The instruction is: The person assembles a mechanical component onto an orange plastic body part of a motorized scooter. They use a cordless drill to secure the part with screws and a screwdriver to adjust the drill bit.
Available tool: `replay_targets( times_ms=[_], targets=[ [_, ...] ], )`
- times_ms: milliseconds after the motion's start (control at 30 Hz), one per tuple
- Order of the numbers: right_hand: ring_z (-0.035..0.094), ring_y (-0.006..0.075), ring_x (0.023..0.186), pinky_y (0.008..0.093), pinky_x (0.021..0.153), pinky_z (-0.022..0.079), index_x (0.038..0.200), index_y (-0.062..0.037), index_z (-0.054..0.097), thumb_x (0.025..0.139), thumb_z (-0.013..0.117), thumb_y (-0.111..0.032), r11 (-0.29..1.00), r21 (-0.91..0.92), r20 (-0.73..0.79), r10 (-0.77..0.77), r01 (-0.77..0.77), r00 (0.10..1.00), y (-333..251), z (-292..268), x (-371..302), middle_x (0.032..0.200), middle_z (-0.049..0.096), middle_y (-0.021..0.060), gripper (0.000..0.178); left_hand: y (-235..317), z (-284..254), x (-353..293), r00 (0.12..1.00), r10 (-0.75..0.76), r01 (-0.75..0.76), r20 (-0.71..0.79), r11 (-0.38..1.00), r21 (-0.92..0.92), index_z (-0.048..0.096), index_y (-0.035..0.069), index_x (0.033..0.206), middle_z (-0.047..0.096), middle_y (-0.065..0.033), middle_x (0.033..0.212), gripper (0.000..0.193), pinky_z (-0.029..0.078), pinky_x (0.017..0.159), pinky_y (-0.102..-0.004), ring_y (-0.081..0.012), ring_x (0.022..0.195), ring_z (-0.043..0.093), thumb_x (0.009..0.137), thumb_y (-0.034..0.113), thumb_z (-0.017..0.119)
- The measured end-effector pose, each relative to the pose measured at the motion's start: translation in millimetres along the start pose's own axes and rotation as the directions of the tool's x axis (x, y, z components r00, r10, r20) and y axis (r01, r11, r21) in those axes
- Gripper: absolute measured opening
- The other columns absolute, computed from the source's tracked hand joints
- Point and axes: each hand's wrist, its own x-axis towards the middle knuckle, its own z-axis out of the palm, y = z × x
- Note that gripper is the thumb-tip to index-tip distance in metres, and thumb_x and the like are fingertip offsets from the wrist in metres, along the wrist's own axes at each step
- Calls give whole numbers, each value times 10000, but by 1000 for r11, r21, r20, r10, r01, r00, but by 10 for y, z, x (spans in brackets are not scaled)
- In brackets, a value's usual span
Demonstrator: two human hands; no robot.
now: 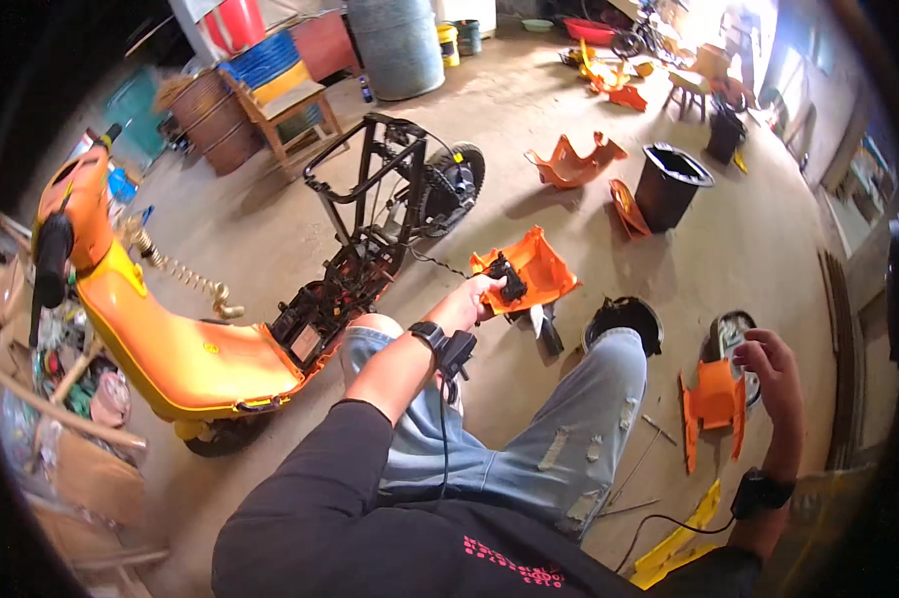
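Observation:
My left hand [477,297] is closed on a small black part [510,282] that has a thin cable running back toward the scooter frame. Directly behind that part is an orange plastic panel [551,271]; whether the two are joined I cannot tell. My right hand [771,371] is raised out to the right, fingers bent and apart, with nothing visible in it. Beside it lies another orange panel [718,394] on the floor. To my left stands an orange and yellow scooter [195,349], partly stripped, its black tubular frame [370,169] and rear wheel [456,189] exposed.
A black bin [671,191] stands ahead, with an orange curved panel [576,161] near it. A round black container [637,317] sits by my right knee. Yellow strips [680,538] lie lower right. Barrels [394,50] and a wooden chair [280,85] stand behind; cardboard clutter [96,478] fills the left.

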Motion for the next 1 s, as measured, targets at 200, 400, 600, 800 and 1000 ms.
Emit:
replay_targets(
  times_ms=[200, 400, 600, 800, 1000],
  targets=[
    [647, 137, 808, 278, 750, 523, 1054, 54, 606, 957, 557, -152, 982, -52, 189, -166, 179, 968, -896, 852, 311, 864, 671, 79, 233, 492, 380, 241, 988, 110, -114, -105, 993, -31, 584, 47, 1108, 669, -105, 1044, 280, 544, 856, -517, -285, 991, 656, 870, 163, 673],
    [670, 178, 747, 309, 698, 525, 1009, 50, 624, 930, 585, -185, 892, -366, 216, -197, 267, 956, -992, 1445, 901, 782, 681, 140, 251, 416, 748, 208, 998, 53, -52, 20, 998, -31, 514, 20, 1236, 642, -165, 1129, 322, 532, 894, -558, -351, 1017, 651, 930, 103, 572],
    [677, 188, 644, 319, 618, 542, 978, 51, 659, 890, 568, -206, 955, -289, 62, 81, -60, 995, 235, 1868, 1807, 771, 699, 127, 287, -388, 582, 319, 943, -35, 53, -332, 998, 44, 529, 27, 1206, 642, -154, 1094, 276, 540, 888, -537, -333, 1015, 650, 931, 31, 543],
    [608, 229, 538, 395, 499, 519, 1046, -26, 612, 917, 527, -279, 668, -262, 57, 731, -697, 679, 2582, 2256, 2113, 755, 645, 142, 297, -501, -54, -74, 952, -79, 151, -294, 962, 228, 581, -22, 1170, 672, -148, 1027, 281, 567, 825, -433, -282, 897, 671, 902, 45, 627],
    [426, 435, 1264, 659, 818, 505, 1414, -92, 295, 952, 580, -323, 178, 687, 71, 949, -704, 309, 4170, 2912, 1694, 1497, 265, 192, 590, -333, 554, -556, 833, -107, 330, -543, 884, 332, 627, -59, 1082, 676, -134, 965, 217, 572, 746, -414, -249, 835, 669, 873, -2, 638]
  ],
)
